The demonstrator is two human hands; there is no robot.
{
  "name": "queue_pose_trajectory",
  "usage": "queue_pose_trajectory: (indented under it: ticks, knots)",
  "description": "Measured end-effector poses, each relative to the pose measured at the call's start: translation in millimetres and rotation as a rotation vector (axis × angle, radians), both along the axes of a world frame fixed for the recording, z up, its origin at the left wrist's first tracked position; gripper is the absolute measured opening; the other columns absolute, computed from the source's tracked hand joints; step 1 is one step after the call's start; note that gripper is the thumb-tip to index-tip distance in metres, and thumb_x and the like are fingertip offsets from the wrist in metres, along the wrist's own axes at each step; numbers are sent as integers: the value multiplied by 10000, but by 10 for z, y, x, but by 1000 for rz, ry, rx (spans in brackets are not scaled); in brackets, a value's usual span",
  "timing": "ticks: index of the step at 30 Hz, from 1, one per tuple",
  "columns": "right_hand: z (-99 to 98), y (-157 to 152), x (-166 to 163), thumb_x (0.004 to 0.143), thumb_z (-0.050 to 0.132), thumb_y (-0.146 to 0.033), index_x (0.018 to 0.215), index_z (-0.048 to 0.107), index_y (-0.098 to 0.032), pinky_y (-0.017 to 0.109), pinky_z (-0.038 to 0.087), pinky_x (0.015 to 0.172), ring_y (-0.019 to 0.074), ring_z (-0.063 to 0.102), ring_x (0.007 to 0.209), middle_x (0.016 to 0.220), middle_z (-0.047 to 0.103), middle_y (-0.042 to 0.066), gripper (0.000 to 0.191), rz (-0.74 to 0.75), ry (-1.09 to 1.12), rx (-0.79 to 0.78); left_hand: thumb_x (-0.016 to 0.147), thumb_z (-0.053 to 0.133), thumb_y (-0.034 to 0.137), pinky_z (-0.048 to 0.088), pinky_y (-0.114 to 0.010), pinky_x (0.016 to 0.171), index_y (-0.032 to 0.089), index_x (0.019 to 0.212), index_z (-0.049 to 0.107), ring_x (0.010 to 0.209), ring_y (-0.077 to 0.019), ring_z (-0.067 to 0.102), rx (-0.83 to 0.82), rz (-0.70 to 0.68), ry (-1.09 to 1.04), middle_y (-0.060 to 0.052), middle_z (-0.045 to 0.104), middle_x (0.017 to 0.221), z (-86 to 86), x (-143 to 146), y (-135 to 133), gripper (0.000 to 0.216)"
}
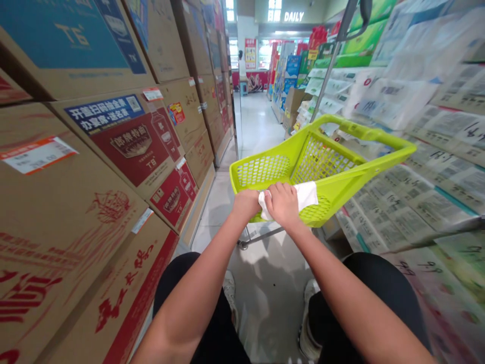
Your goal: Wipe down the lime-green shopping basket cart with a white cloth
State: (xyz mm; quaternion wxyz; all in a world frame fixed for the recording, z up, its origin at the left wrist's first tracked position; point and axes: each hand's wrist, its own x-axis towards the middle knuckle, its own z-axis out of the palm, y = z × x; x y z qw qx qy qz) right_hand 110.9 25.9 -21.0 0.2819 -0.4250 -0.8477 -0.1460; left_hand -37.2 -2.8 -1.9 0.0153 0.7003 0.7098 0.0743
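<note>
A lime-green shopping cart (pixel 261 167) with a perforated plastic basket stands in front of me in the aisle, slightly turned. My left hand (pixel 246 203) is closed around the basket's near rim, toward its left corner. Just right of it, my right hand (pixel 282 202) presses a white cloth (pixel 306 194) over the same rim, fingers curled on top. One end of the cloth hangs down beside my left hand and the other spreads to the right along the basket's side. The palm of my right hand is hidden.
Stacked cardboard cartons (pixel 113 192) wall in the left side. On the right, plastic-wrapped paper packs (pixel 428 151) are piled high. A grey pole (pixel 328 76) rises behind the cart. Tiled floor (pixel 261 124) runs ahead between the shelves. My knees and shoes flank the near floor.
</note>
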Motion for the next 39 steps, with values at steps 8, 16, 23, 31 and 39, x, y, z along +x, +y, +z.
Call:
queue_pose_trajectory:
  ticks: [8,16,23,31,39]
  knots:
    - [39,433,803,1088,361,-407,1002,691,-209,421,347,906,279,519,960,974,649,102,394,117,-98,-31,1015,537,516,552,-407,903,60,1351,583,1060,-341,735,12,-334,18,-193,760,1137,80,383,-216,568]
    - [20,843,1347,1059,399,-437,972,697,-230,475,409,1003,294,592,1062,1038,702,107,374,187,20,-208,1060,409,620,523,-412,996,142,1449,533,1142,-307,709,102,-614,-15,-161,749,1186,41,641,-212,629]
    - [-23,511,1297,1109,287,-481,1191,697,-248,539,376,1187,302,569,1276,1186,725,111,479,284,165,-274,1084,435,460,532,-398,901,182,1243,658,1017,-287,747,268,-345,-173,-109,788,1073,133,744,-60,390]
    - [-20,248,1341,1107,327,-481,1450,593,-228,569,391,1198,295,548,1408,1424,672,143,503,337,362,-328,875,789,348,530,-297,797,233,1060,740,858,-188,732,77,-229,-719,-5,797,930,-19,651,118,223]
    - [95,-5,1228,1058,476,-484,1403,623,-215,588,246,1281,320,523,1434,1413,688,113,461,330,92,-310,878,542,188,456,-292,735,204,883,709,741,-169,641,269,-128,-547,-6,702,766,305,195,-107,168]
